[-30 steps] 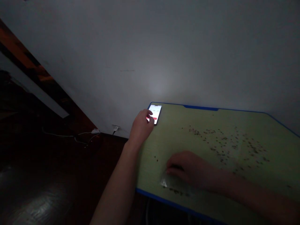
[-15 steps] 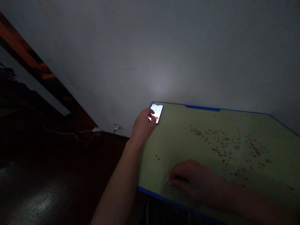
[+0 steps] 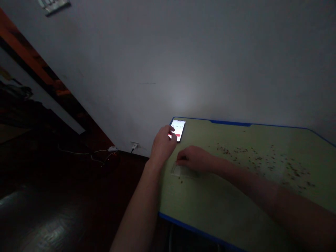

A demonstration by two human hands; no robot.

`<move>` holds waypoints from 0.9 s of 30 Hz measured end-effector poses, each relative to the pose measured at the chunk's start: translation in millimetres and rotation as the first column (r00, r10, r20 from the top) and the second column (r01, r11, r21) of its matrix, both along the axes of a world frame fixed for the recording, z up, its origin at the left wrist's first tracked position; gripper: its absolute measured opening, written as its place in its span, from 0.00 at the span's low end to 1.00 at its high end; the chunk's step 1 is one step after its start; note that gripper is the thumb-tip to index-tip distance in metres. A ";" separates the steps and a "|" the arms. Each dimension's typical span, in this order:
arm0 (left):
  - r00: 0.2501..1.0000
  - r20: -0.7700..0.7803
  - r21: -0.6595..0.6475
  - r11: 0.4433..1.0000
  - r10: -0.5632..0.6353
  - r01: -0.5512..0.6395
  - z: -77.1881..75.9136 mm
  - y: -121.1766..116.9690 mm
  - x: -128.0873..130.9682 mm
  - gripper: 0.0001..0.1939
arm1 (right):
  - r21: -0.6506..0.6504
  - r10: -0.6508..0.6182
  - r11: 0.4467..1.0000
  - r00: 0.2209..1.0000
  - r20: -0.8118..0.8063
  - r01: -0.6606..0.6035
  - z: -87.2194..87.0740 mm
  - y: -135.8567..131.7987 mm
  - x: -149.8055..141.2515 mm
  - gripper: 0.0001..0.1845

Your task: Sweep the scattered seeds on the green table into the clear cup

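Note:
My left hand [image 3: 164,141] is at the lit phone [image 3: 179,129], which lies at the table's far left corner. Its thumb and forefinger are bent over the screen with a gap between them. Close by, my right hand [image 3: 195,159] has its fingers pinched together on a thin see-through piece that looks like a small clear plastic bag [image 3: 182,171]. The bag hangs low over the table, and whether it touches cannot be made out. Two small dark bits [image 3: 180,180] lie just in front of it. Many more small dark bits [image 3: 258,159] are scattered over the right half.
The pale green table [image 3: 204,210] has a blue edge and stands against a grey wall [image 3: 223,63]. White cables and a plug [image 3: 134,145] are low at the wall on the left, above a dark, shiny floor [image 3: 47,217]. The room is dim.
My right hand has moved from the table's front edge away from me, toward the phone, carrying the see-through bag. My left hand stays at the phone. The view has shifted slightly.

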State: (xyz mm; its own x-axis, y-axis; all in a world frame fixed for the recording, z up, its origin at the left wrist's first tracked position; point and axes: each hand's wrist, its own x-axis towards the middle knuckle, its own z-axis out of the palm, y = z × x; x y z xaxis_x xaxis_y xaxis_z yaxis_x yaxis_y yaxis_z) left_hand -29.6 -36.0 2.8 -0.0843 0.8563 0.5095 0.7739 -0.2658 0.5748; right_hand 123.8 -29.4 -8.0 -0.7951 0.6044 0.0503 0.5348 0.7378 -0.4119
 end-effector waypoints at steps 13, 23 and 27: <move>1.000 -0.001 0.007 1.000 -0.011 0.011 -1.3 2.3 1.7 0.08 | -0.164 0.171 0.972 0.985 -0.001 -0.169 6.8 -72.0 24.5 0.09; 1.000 -0.008 -0.006 1.000 -0.009 0.009 -0.7 3.4 1.2 0.09 | -0.131 0.086 0.988 0.996 -0.003 -0.086 1.1 -102.6 50.0 0.09; 1.000 -0.011 -0.040 0.999 0.001 -0.002 1.8 4.3 0.7 0.09 | -0.108 0.030 0.994 0.999 -0.011 -0.031 9.9 -111.8 63.3 0.10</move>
State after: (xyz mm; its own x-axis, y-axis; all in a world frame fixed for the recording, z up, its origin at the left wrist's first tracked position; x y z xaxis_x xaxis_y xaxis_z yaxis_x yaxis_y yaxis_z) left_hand -28.9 -31.6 4.6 -0.0804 0.8758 0.4759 0.7803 -0.2418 0.5767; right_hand 187.2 -141.2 1.9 -0.8130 0.5823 -0.0068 0.5086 0.7044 -0.4951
